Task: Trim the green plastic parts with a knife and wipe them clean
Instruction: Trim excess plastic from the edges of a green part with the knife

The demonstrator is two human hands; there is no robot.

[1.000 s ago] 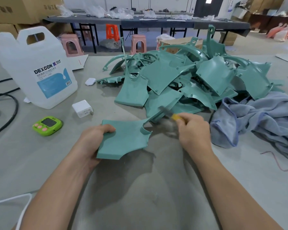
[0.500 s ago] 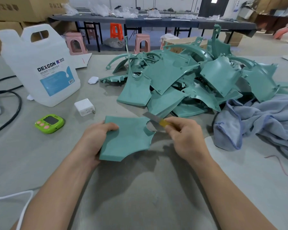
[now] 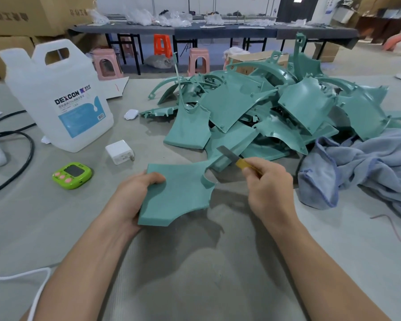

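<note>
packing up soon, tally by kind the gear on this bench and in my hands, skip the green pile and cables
jug: 1
charger: 1
timer: 1
small white case: 1
cloth heap: 1
knife, right hand: 1
green part, left hand: 1
total: 7

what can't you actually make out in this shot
Head view: most of the knife handle, wrapped in the right hand.
Head view: fingers of the left hand under the green part, covered by it.
Head view: small print on the jug label, too small.
Head view: lower parts in the pile, buried.
</note>
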